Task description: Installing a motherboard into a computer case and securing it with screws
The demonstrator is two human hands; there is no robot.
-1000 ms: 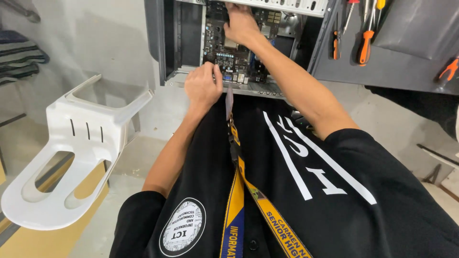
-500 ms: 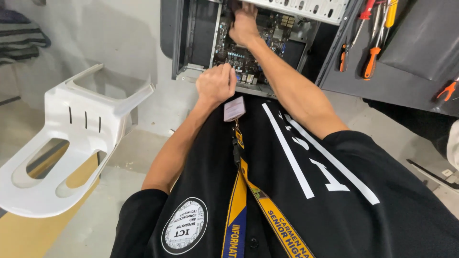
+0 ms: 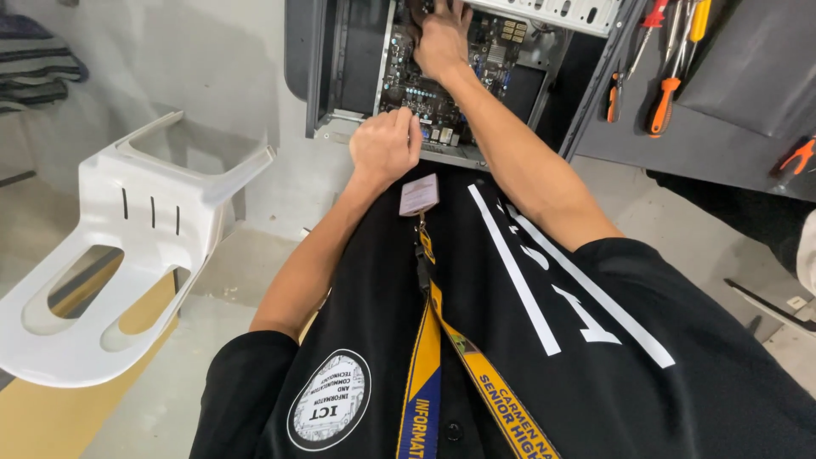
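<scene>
Open computer case (image 3: 340,127) ahead, right hand (image 3: 442,38) on motherboard (image 3: 501,64), left hand (image 3: 387,144) below

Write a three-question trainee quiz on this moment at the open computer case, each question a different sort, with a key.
1. True or false: the left hand rests at the lower edge of the open computer case.
2. Where is the right hand? A) on the white plastic chair B) deep inside the case, over the motherboard C) on the orange-handled screwdriver
3. Fill in: a pink card hangs from the ____ lanyard.

Key: 1 true; 2 B; 3 yellow and blue.
</scene>
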